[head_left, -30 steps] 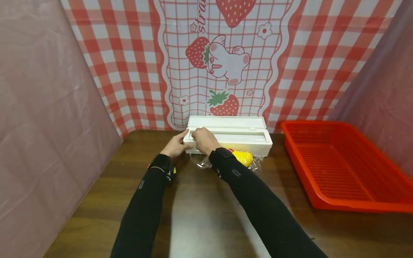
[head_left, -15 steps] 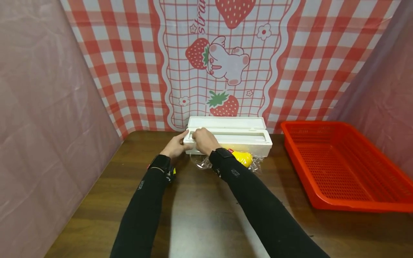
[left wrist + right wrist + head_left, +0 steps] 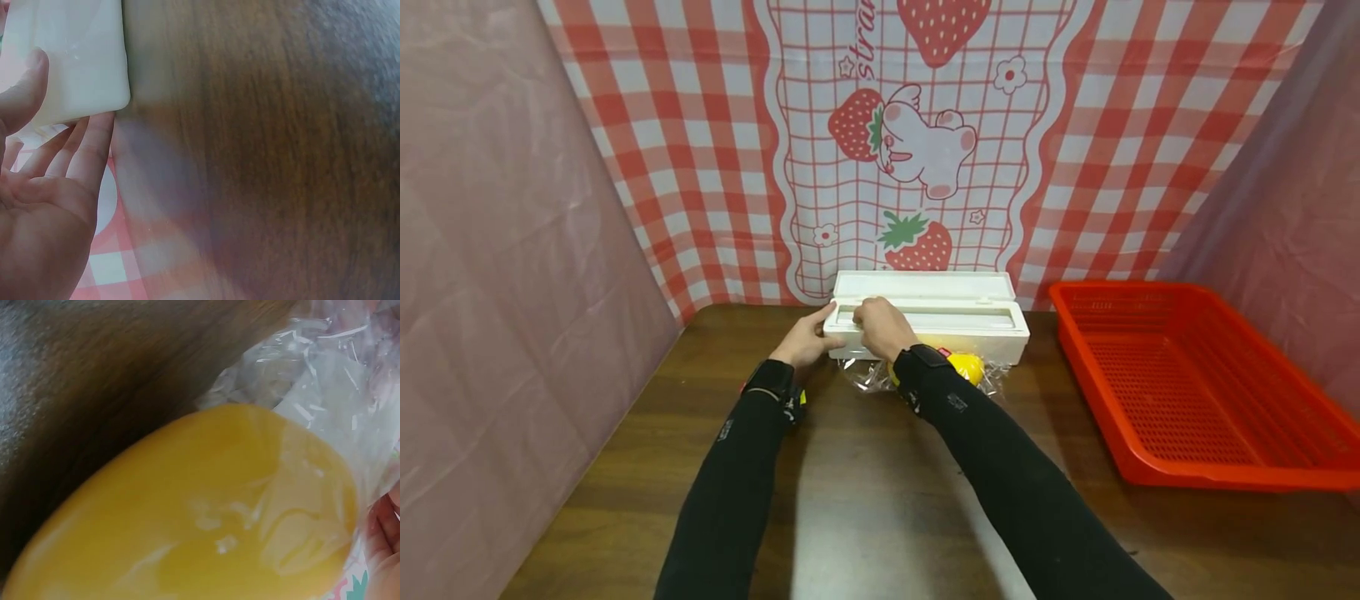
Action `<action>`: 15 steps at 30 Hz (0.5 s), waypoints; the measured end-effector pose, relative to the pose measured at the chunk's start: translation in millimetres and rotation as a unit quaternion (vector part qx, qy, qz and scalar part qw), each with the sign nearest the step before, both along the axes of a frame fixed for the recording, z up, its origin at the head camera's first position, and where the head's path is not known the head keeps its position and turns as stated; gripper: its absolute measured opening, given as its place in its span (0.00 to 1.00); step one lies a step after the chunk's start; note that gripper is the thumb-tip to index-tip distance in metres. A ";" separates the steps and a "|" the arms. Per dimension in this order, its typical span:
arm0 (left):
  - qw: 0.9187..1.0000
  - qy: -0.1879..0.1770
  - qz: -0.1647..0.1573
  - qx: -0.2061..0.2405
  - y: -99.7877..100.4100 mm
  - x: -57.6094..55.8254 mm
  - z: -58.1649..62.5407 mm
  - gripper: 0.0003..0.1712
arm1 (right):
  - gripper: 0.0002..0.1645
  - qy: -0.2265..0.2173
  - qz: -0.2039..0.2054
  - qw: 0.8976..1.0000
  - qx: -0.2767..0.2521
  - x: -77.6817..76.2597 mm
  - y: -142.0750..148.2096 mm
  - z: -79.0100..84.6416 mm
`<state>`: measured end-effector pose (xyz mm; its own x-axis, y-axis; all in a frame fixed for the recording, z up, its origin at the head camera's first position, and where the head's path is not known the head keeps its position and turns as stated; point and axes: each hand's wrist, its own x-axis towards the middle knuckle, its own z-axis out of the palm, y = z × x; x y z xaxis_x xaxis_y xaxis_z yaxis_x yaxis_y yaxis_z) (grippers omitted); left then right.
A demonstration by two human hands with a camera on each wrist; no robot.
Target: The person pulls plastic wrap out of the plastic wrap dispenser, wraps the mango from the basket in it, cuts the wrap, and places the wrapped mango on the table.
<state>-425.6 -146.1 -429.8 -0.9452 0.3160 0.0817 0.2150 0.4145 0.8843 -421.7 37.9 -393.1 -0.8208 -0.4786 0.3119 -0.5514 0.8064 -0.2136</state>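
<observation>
A long white box (image 3: 977, 343), which looks like a cling film dispenser, stands at the back of the table with its lid (image 3: 925, 285) raised. My left hand (image 3: 805, 340) grips the left end, thumb on the front and fingers round the end face in the left wrist view. My right hand (image 3: 886, 329) is bent over the left part of the long opening; its fingertips are hidden, so what they pinch or touch is unclear. Before the box lies a smooth yellow rounded thing (image 3: 187, 512) with a small red patch, under clear film (image 3: 312, 369), partly behind my right wrist.
A red perforated plastic basket (image 3: 1093, 408) stands to the right on the brown wooden table (image 3: 865, 500). A red-and-white checked cloth (image 3: 715, 167) with strawberries hangs close behind the box. Pink curtains (image 3: 490, 250) close off both sides.
My right hand has shifted slightly to the right along the opening of the white box. The left hand keeps its hold on the end. The whole head view has drifted slightly left.
</observation>
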 end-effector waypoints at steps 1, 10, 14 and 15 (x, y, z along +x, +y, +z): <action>1.000 0.000 -0.001 -0.001 0.0 0.1 0.2 0.47 | 0.15 0.002 0.000 1.000 -0.001 -0.6 0.9 -0.8; 1.000 -0.004 0.006 -0.015 -0.6 -0.3 1.5 0.48 | 0.13 0.031 0.005 0.999 -0.004 -0.6 5.9 -3.7; 1.000 -0.004 0.007 -0.013 -0.8 -0.5 0.8 0.48 | 0.14 0.031 0.003 1.000 0.000 1.0 8.3 -3.2; 1.000 -0.003 0.007 -0.012 -0.6 -0.5 0.7 0.48 | 0.14 0.029 0.002 1.000 0.000 1.1 9.2 -3.2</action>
